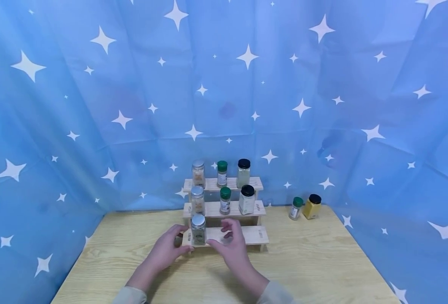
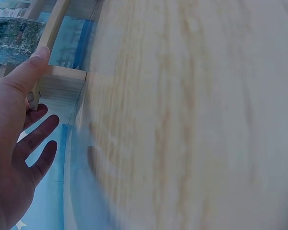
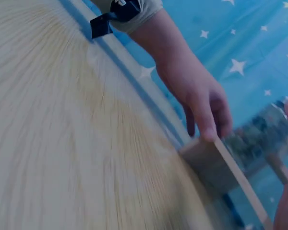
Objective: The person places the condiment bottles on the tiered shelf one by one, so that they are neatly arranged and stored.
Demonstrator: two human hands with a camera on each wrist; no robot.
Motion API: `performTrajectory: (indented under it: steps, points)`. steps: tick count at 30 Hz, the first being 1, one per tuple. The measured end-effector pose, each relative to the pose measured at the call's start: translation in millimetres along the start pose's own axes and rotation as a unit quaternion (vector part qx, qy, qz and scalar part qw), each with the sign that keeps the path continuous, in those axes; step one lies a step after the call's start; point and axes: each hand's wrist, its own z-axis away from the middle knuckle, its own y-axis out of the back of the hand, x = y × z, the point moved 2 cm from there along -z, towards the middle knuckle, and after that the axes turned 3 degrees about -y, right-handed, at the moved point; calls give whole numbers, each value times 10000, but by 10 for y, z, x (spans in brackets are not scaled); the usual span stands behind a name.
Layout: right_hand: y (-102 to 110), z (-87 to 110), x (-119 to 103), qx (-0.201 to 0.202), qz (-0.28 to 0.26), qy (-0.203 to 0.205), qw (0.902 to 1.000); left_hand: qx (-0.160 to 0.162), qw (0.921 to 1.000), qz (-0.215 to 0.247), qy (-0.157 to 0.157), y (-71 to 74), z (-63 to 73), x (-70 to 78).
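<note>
A three-tier wooden rack (image 1: 252, 235) stands on the table with spice jars on its steps. My left hand (image 1: 165, 249) grips the left end of the lowest step; in the left wrist view its thumb (image 2: 36, 60) lies on the front edge, with the index finger behind the end. On that step, at the left, stands a silver-lidded glass jar (image 1: 198, 230) of dried herbs, upright. My right hand (image 1: 233, 249) is just right of this jar, thumb tip close to its base, the other fingers spread and bent above the step, holding nothing.
On the upper steps are silver-lidded jars (image 1: 198, 202), green-capped jars (image 1: 225, 202) and black-capped jars (image 1: 246, 200). A green-capped jar (image 1: 295, 209) and a black-capped yellow jar (image 1: 312, 207) stand on the table (image 1: 322, 261) to the right. Behind hangs a blue star-patterned curtain (image 1: 228, 97).
</note>
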Motion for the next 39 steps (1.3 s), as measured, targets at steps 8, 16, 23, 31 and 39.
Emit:
performTrajectory:
  steps: [8, 16, 23, 31, 39]
  points:
    - [552, -17, 69, 393, 341, 10, 9986, -43, 10000, 17, 2, 7, -10, -27]
    - [1111, -47, 254, 1215, 457, -182, 9914, -100, 9999, 3, 114, 13, 1, -20]
    - [1507, -30, 364, 1579, 849, -451, 9828, -112, 9998, 35, 163, 9, 24, -8]
    - [1823, -101, 473, 1879, 1036, -774, 9736, -145, 9997, 48, 185, 2, 23, -8]
    - [2083, -259, 640, 2331, 1238, -548, 9630, -116, 9997, 74, 209, 10, 15, 30]
